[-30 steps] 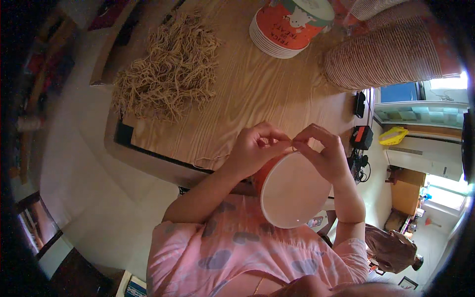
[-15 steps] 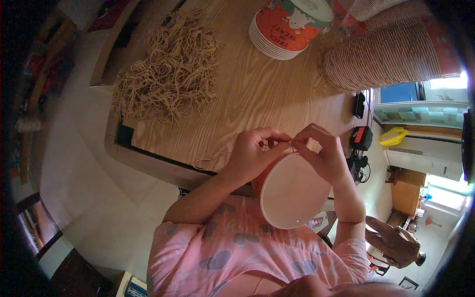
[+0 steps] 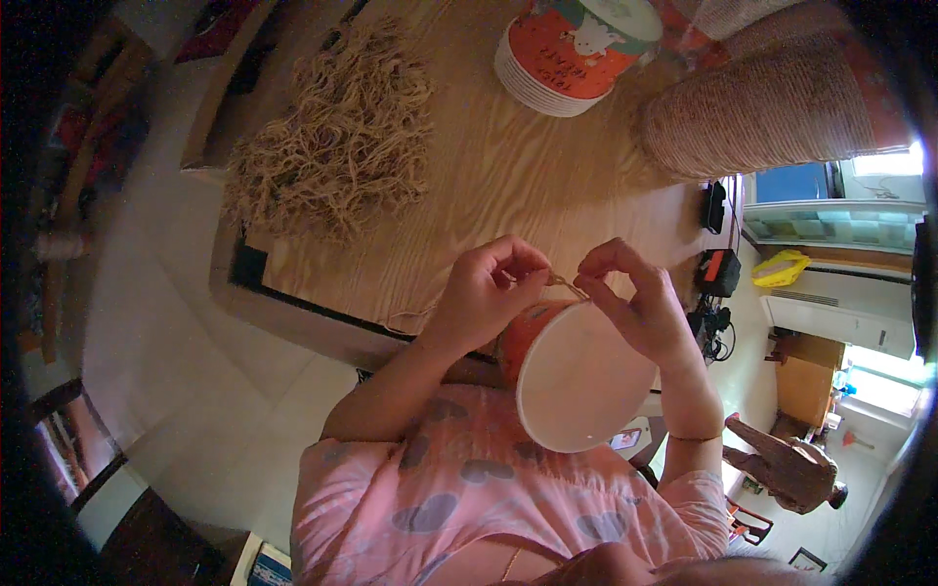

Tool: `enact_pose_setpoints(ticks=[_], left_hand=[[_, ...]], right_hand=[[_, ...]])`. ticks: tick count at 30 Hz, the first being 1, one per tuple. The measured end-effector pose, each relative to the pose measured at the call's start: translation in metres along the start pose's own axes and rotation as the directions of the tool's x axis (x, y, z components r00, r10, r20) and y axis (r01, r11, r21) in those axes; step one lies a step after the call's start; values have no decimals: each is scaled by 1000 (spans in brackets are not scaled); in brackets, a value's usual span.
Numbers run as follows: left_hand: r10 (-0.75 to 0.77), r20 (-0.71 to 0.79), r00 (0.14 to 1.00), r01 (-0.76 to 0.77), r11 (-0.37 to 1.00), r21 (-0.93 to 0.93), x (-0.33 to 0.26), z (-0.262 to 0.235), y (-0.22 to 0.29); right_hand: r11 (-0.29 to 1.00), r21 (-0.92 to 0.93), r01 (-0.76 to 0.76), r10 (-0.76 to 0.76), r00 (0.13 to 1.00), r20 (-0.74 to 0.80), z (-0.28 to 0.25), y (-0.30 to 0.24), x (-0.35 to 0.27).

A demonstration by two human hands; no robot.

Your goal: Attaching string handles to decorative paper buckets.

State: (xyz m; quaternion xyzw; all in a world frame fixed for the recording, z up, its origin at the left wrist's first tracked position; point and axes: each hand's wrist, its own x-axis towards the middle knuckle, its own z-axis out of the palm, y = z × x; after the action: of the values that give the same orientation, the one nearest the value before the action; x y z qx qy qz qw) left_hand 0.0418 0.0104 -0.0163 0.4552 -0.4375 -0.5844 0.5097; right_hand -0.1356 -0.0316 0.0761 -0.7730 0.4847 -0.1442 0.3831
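In front of my chest is a paper bucket (image 3: pixel 591 386), tilted so its white inside faces me, with an orange-red outer wall. A short piece of tan twine (image 3: pixel 564 282) runs between my fingertips just past its far rim. My left hand (image 3: pixel 496 291) is closed in a pinch on the twine's left end. My right hand (image 3: pixel 637 298) pinches the twine close to the rim, its wrist passing beside the bucket. Whether the twine passes through the bucket wall is too small to tell.
A heap of loose twine pieces (image 3: pixel 337 137) lies on the wooden table (image 3: pixel 479 186) at the far left. Nested orange-red buckets (image 3: pixel 555 68) stand at the back, with a long stack of buckets (image 3: pixel 757 112) lying right of them. Another person (image 3: pixel 796 469) is in the room at right.
My hands have drawn apart, the left one shifting left, so a stretch of twine now shows between them. The person in the background has changed posture.
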Motion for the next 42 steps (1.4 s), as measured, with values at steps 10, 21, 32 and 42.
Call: enact_pose_setpoints(ticks=[10, 21, 32, 42], left_hand=[[-89, 45, 995, 92, 992, -87, -5, -9, 3], [-103, 150, 983, 85, 989, 120, -2, 5, 12], [-88, 101, 991, 72, 985, 154, -4, 3, 9], [-235, 77, 969, 246, 949, -199, -4, -1, 8]], right_hand=[[989, 139, -47, 31, 993, 118, 5, 0, 6], [990, 136, -44, 31, 995, 91, 6, 4, 5], [985, 169, -26, 10, 995, 95, 4, 4, 3], [998, 36, -56, 46, 972, 230, 1, 3, 16]])
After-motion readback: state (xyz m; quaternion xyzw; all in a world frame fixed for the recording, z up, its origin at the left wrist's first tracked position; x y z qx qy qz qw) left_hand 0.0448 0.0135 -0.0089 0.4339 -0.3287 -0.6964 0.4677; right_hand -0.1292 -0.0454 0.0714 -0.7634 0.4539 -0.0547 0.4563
